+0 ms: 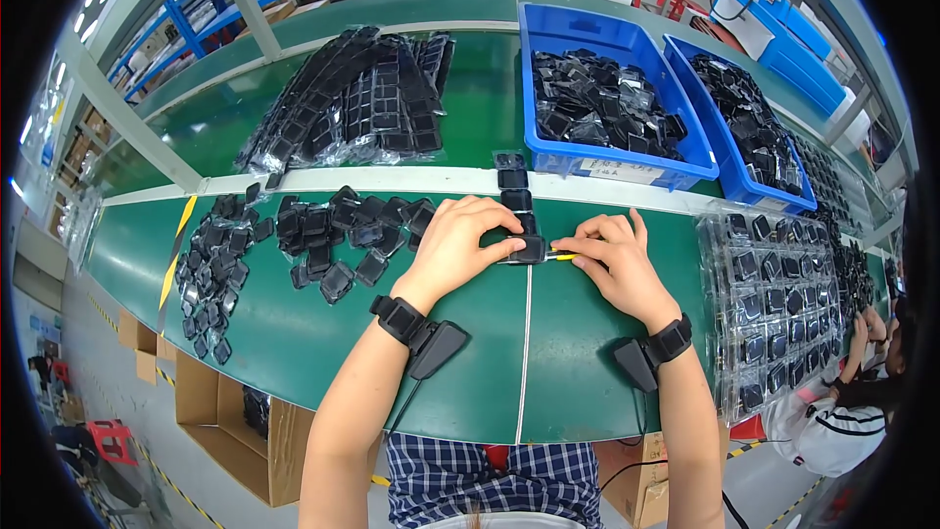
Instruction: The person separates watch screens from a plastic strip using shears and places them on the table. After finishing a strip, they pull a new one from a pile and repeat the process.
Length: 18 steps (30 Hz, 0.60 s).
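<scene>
On the green table, a strip of black square pieces (514,200) in clear film runs from the back ledge toward my hands. The nearest piece, a black square one (530,252), is pinched at its left side by the thumb and fingers of my left hand (458,240). My right hand (612,257) closes on a thin tool with a yellow handle (561,257). Its tip meets the right edge of that square piece; the tool's exact kind is too small to make out. Both wrists carry black straps with a small black box.
Loose black squares (338,235) lie in piles on the left. Stacked film strips (357,103) rest on the back ledge. Two blue bins (627,168) of black pieces stand at the back right. A clear tray (774,309) of squares is at right, near another person (832,426).
</scene>
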Each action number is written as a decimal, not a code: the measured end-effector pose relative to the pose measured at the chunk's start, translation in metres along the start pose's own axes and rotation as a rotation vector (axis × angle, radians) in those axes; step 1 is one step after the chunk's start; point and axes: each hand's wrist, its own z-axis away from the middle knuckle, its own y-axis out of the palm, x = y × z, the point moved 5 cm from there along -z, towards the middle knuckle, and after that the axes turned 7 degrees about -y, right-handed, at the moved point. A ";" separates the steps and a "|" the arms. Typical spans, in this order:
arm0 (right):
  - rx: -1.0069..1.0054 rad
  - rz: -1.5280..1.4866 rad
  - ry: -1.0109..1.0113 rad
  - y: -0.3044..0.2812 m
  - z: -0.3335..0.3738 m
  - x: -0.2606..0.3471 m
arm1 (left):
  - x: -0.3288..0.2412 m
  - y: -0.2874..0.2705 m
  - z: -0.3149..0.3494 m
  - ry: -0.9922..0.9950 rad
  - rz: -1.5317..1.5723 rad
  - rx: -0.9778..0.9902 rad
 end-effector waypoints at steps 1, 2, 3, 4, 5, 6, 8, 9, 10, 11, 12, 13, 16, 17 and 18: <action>-0.003 0.002 0.000 0.000 -0.001 0.000 | 0.000 0.001 -0.001 -0.016 0.013 0.004; -0.006 0.003 0.000 0.001 -0.001 0.000 | 0.001 0.002 -0.002 -0.033 0.025 0.007; -0.009 0.003 0.000 0.001 -0.002 0.000 | 0.002 0.002 -0.002 -0.051 0.037 0.011; -0.009 0.002 0.000 0.002 -0.002 0.000 | 0.003 0.003 -0.002 -0.052 0.037 0.012; -0.014 -0.001 -0.003 0.003 -0.003 0.000 | 0.005 0.004 -0.003 -0.039 0.055 0.003; -0.019 -0.004 -0.006 0.004 -0.004 0.000 | 0.007 0.005 -0.003 -0.027 0.073 -0.005; -0.024 -0.006 -0.008 0.006 -0.004 -0.001 | 0.008 0.006 -0.003 -0.014 0.092 -0.013; -0.034 -0.003 -0.014 0.006 -0.005 -0.001 | 0.008 0.006 -0.003 -0.003 0.096 -0.016; -0.046 0.001 -0.019 0.007 -0.005 -0.001 | 0.007 0.006 -0.004 0.008 0.100 -0.018; -0.057 0.004 -0.023 0.007 -0.005 -0.001 | 0.006 0.007 -0.004 0.019 0.104 -0.020; -0.058 0.004 -0.021 0.007 -0.006 -0.002 | 0.006 0.007 -0.005 0.021 0.104 -0.017; -0.063 -0.008 -0.040 0.009 -0.007 -0.002 | 0.006 0.006 -0.004 0.023 0.096 -0.020; -0.077 -0.031 -0.078 0.005 -0.008 -0.002 | 0.005 0.005 -0.004 0.030 0.079 -0.025; -0.030 -0.044 -0.073 0.002 -0.006 -0.003 | 0.004 0.006 -0.004 0.032 0.080 -0.020; 0.018 -0.058 -0.071 -0.002 -0.005 -0.004 | 0.006 0.006 -0.003 0.032 0.078 -0.018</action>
